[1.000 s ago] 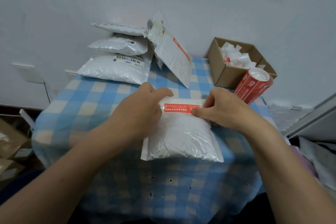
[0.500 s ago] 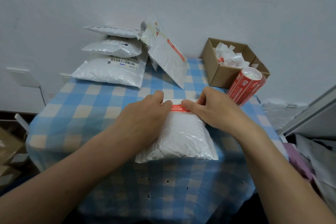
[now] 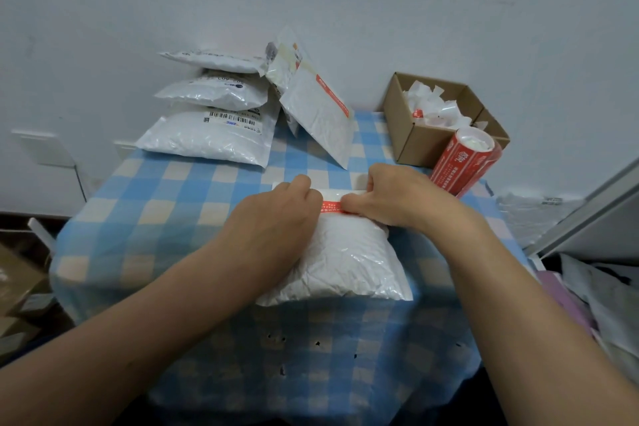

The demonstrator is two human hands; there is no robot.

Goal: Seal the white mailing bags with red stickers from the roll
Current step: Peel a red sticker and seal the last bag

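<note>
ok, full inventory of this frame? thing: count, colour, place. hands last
mailing bag being sealed: 1, white, centre of table, under both hands
red sticker: 1, red, across that bag's folded top, mostly covered by the fingers
stacked bags: 3, white, back left against the wall
leaning bags: at least 2, white, one with a red strip, back centre
sticker roll: 1, red, propped against the box
cardboard box: 1, brown, back right, holds white paper scraps
tablecloth: 1, blue and cream check
left hand: pressing the sticker
right hand: pressing the sticker
</note>
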